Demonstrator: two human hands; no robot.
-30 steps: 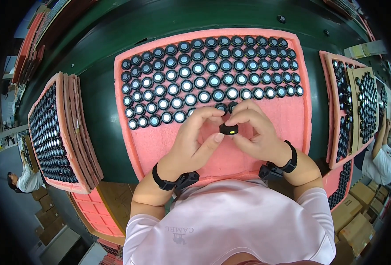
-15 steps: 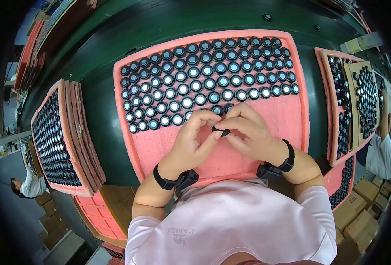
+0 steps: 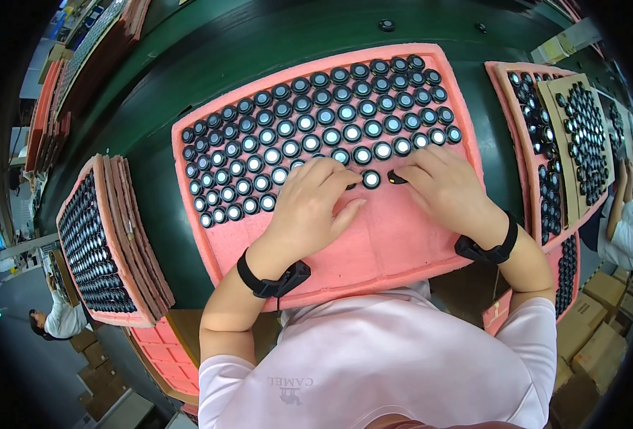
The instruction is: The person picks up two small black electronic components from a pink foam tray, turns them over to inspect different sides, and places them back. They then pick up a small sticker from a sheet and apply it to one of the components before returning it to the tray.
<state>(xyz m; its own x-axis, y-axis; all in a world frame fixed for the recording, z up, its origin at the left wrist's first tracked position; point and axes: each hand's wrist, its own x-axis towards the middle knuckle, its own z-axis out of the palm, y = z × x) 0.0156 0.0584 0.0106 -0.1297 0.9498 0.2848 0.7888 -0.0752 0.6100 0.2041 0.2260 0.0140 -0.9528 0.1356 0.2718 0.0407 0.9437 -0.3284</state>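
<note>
A pink foam tray [image 3: 295,275] lies before me, its far part filled with rows of small round black parts, each with a pale shiny disc on top. My left hand [image 3: 309,204] rests over the front row, thumb apart from the fingers. Its fingertips touch a black part that they mostly cover. Just right of them a round black part [image 3: 371,179] sits in the tray, pale disc up. My right hand [image 3: 446,191] pinches a tilted black part [image 3: 397,176] with a small yellow mark, low over the tray. Both wrists wear black bands.
A stack of filled pink trays [image 3: 100,243] stands at the left, and more filled trays [image 3: 538,143] are at the right. Two loose black parts lie on the green table [image 3: 316,39] at the back. Cardboard boxes [image 3: 594,354] and other people are farther off.
My hands, together around one black part before, have moved apart. The right went rightward and now holds a tilted part; the left is down at the front row. The view has shifted slightly.
</note>
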